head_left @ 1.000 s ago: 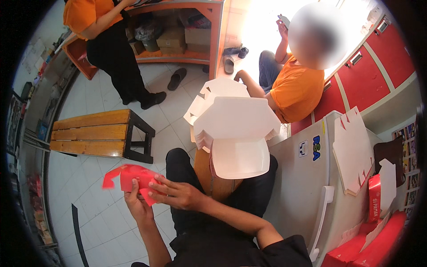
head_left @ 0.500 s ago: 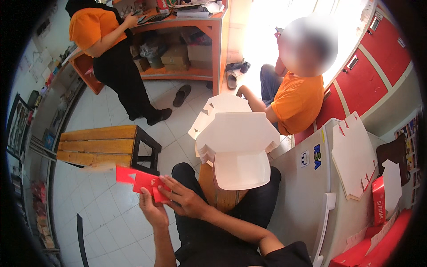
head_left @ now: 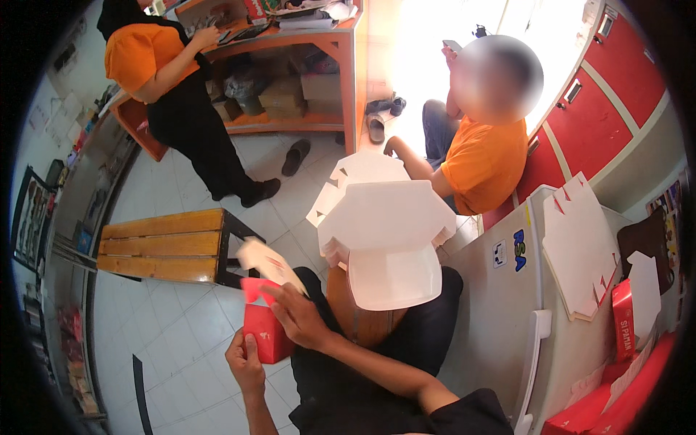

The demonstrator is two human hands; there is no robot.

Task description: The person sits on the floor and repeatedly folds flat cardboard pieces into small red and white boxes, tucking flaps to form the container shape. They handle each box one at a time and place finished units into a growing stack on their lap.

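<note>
A small red cardboard box, partly folded with its pale flap standing up, is between my two hands. My left hand grips its lower left side, thumb on the front face. At the top right edge, the fingers of my right hand bend round the red tab and flap; the fingertips are partly hidden. In front of my knees lies a stack of flat white box blanks, the top one sloping down toward me with a rounded end.
The stack rests on a wooden bench between my legs. A slatted bench stands left. On the right, a grey fridge carries more blanks and red boxes. Two people in orange shirts are ahead, one seated, one standing.
The red box has turned from a flat, sideways piece to an upright folded shape, its pale flap swinging up and right. Both hands shifted with it. The seated person's raised hand moved slightly.
</note>
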